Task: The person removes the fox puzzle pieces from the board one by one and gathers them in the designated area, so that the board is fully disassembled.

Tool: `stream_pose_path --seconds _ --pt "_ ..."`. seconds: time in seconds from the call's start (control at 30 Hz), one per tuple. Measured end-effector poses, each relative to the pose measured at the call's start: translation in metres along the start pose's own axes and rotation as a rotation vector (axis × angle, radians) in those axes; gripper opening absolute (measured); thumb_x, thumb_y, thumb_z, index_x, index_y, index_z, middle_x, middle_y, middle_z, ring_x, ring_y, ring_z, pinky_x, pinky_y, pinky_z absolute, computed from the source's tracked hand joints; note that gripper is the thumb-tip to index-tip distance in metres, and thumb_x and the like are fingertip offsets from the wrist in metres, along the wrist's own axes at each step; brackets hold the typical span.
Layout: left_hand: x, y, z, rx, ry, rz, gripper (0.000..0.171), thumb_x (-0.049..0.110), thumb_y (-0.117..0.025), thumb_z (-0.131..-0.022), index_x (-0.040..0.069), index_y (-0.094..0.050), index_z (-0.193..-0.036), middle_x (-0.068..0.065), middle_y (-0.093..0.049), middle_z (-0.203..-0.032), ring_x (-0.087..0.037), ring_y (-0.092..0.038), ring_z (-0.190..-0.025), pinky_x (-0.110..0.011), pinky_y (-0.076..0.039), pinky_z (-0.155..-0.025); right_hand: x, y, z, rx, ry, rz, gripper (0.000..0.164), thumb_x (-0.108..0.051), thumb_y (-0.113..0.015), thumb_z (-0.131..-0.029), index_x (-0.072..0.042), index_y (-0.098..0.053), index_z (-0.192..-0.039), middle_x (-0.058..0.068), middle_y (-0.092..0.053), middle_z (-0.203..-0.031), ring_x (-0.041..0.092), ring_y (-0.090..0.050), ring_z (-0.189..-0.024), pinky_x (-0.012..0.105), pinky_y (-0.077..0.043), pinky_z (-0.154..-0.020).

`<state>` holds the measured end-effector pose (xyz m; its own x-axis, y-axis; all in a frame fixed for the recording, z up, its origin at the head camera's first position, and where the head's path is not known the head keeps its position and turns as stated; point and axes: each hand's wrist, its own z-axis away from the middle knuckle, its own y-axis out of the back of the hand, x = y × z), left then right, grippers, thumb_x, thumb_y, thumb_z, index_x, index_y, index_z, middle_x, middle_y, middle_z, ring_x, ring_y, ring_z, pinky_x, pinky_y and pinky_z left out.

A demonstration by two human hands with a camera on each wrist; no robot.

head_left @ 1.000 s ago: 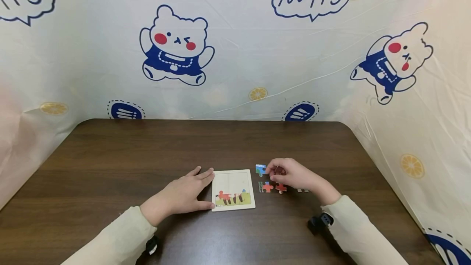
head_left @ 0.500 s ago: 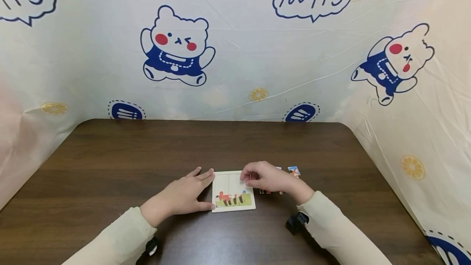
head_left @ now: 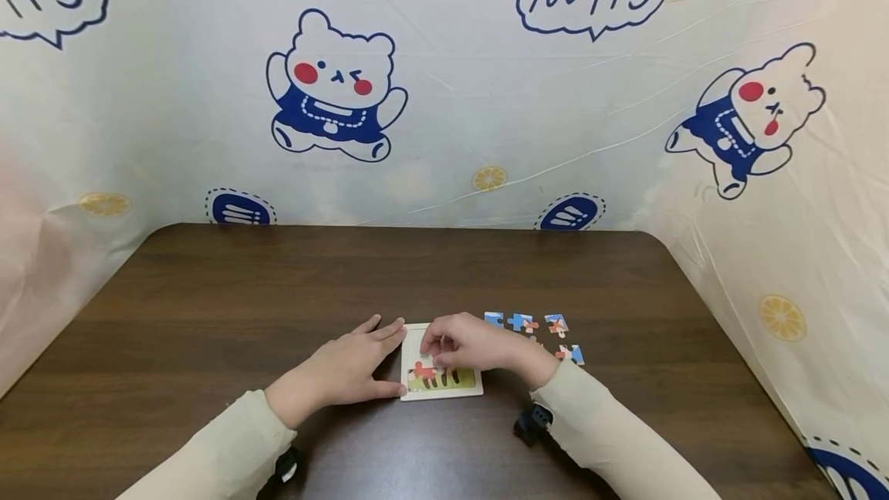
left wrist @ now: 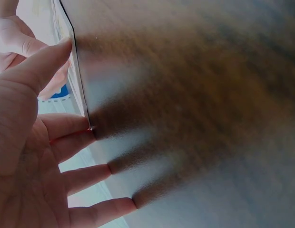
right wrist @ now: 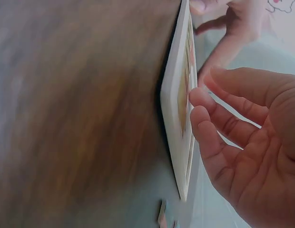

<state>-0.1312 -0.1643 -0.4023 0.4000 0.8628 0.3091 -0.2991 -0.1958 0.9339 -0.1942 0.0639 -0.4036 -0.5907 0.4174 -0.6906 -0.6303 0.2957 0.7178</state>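
Observation:
A white-framed puzzle board [head_left: 418,335] lies on the table, its near strip filled with a green and red picture. My left hand [head_left: 339,367] rests flat at its left edge, fingers spread and straight, with fingertips on or against the frame. Over the board is my right hand [head_left: 464,342], its fingers loosely bent and covering part of the picture. In the right wrist view, the right hand's thumb and fingers [right wrist: 211,135] show no piece between them. Whether its fingertips touch the picture is hard to tell. Right of the board lie loose jigsaw pieces [head_left: 522,322].
Further jigsaw pieces [head_left: 557,325] sit to the right, some partly hidden by the right hand and wrist. The brown wooden table [head_left: 278,276] extends around the board. A light cloth [head_left: 444,99] printed with bears hangs behind and beside the table.
My right hand has moved left from among the loose pieces to over the puzzle board, uncovering pieces in the far row. My left hand has stayed at the board's left edge.

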Motion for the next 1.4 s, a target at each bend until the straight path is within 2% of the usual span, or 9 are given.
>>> stream_pose_path --seconds 0.23,0.77,1.1,1.4 --pt "-0.001 0.001 0.001 0.005 -0.014 -0.007 0.084 0.051 -0.072 -0.086 0.006 -0.043 -0.150 -0.011 -0.038 -0.159 -0.047 -0.031 -0.146 -0.063 -0.047 -0.096 -0.005 -0.006 -0.005 -0.027 -0.020 0.087 0.016 -0.004 -0.070 -0.089 -0.007 -0.071 -0.105 0.006 -0.058 -0.090 0.004 -0.046 -0.070 0.015 -0.041 -0.065" --pt "-0.001 0.002 0.003 0.008 -0.016 0.001 0.084 0.050 -0.074 -0.085 0.006 -0.044 -0.150 -0.012 -0.039 -0.159 -0.047 -0.031 -0.146 -0.064 -0.048 -0.094 -0.009 -0.011 -0.008 -0.056 -0.029 0.135 0.015 0.000 -0.069 -0.088 -0.006 -0.066 -0.101 0.003 -0.053 -0.088 0.004 -0.043 -0.072 0.016 -0.038 -0.067" --pt "0.003 0.003 0.004 0.005 -0.015 0.002 0.084 0.050 -0.074 -0.085 0.006 -0.044 -0.150 -0.012 -0.039 -0.158 -0.047 -0.031 -0.146 -0.065 -0.048 -0.093 -0.008 -0.011 -0.006 -0.039 -0.048 0.052 0.015 0.002 -0.068 -0.088 -0.008 -0.064 -0.099 0.005 -0.056 -0.092 0.006 -0.046 -0.073 0.016 -0.040 -0.067" --pt "0.001 0.002 0.001 0.005 -0.008 -0.004 0.084 0.052 -0.073 -0.085 0.008 -0.044 -0.151 -0.010 -0.038 -0.159 -0.045 -0.030 -0.147 -0.064 -0.048 -0.093 -0.010 -0.007 -0.005 -0.024 -0.026 -0.024 0.009 -0.001 -0.067 -0.092 -0.007 -0.064 -0.100 0.003 -0.061 -0.089 0.005 -0.049 -0.074 0.016 -0.043 -0.067"
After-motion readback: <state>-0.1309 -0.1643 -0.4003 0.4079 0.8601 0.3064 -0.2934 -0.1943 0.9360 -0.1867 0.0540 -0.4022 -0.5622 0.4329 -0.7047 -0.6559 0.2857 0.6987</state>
